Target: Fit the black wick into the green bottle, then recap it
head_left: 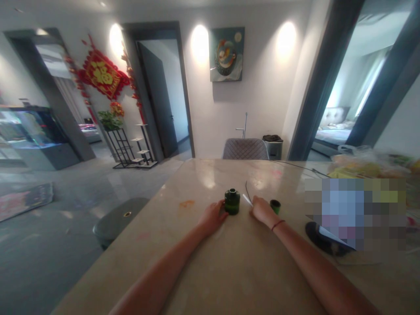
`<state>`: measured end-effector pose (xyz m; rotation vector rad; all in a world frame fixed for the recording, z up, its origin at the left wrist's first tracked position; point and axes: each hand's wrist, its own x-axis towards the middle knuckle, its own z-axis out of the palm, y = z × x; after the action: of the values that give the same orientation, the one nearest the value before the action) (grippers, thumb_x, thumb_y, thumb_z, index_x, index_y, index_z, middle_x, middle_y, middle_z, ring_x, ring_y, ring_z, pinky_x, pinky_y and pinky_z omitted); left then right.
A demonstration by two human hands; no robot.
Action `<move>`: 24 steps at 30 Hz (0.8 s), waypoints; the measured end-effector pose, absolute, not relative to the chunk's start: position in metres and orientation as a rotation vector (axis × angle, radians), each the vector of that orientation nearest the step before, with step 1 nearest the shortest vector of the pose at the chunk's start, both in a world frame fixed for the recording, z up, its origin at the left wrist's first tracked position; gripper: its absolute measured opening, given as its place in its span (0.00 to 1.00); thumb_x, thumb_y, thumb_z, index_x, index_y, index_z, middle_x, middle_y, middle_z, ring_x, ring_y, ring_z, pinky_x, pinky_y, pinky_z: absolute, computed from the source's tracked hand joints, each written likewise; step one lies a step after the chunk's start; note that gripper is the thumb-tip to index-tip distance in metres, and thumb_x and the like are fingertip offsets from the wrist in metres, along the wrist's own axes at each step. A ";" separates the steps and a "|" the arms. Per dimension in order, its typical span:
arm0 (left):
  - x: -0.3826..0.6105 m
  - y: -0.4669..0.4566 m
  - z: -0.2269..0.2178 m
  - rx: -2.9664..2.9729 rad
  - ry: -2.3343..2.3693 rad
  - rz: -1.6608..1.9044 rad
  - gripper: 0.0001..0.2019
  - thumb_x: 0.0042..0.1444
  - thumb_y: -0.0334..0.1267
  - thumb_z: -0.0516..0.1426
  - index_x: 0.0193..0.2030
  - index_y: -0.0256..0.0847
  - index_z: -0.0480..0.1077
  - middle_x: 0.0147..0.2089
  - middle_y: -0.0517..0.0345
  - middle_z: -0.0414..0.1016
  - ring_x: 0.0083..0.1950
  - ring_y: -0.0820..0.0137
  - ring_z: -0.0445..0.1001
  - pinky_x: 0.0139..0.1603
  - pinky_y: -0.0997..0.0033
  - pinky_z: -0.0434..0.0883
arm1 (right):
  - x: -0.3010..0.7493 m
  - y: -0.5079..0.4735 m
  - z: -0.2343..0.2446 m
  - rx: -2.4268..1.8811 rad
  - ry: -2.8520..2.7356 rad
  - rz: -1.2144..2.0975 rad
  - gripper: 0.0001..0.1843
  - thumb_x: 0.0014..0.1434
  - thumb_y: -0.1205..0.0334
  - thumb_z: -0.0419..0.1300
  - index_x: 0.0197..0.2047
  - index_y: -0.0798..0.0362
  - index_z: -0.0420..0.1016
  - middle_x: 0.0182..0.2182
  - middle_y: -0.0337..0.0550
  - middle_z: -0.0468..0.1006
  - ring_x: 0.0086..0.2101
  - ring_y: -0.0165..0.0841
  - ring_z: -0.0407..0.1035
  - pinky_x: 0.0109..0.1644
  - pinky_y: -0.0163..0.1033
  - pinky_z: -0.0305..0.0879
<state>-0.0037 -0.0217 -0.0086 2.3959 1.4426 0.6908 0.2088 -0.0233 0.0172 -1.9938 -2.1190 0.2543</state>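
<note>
A small dark green glass bottle (232, 203), its narrow neck uncovered, stands upright on the table. My left hand (213, 216) is closed around its left side, the thumb in front and the fingers partly hidden behind it. To the right of the bottle, my right hand (262, 210) pinches a thin white strip (247, 200) that points up and to the left. A thin dark curved line (247, 189) rises just beyond the strip; whether the two are joined I cannot tell. Beside my right hand sits a small green cup-like piece (275, 206) with a dark opening, partly hidden by that hand.
The pale marble-like table (210, 271) bears an orange smear (187, 204). On the right are a black round stand (328, 240), a blurred-out patch and plastic bags (361, 162). A dark cable (295, 165) crosses the back. A quilted chair (246, 149) and a stool (121, 218) flank the table.
</note>
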 end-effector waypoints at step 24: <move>-0.002 -0.022 -0.006 2.413 1.465 0.649 0.22 0.52 0.41 0.54 0.54 0.39 0.59 0.49 0.49 0.71 0.51 0.62 0.69 0.52 0.63 0.64 | 0.238 -0.016 0.081 -1.487 -1.889 0.252 0.06 0.48 0.66 0.56 0.26 0.56 0.74 0.25 0.44 0.77 0.27 0.32 0.70 0.31 0.34 0.62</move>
<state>-0.0017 -0.0216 -0.0063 2.4132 1.4654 0.6489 0.2384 -0.0157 0.0808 -1.4865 -1.8891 0.2524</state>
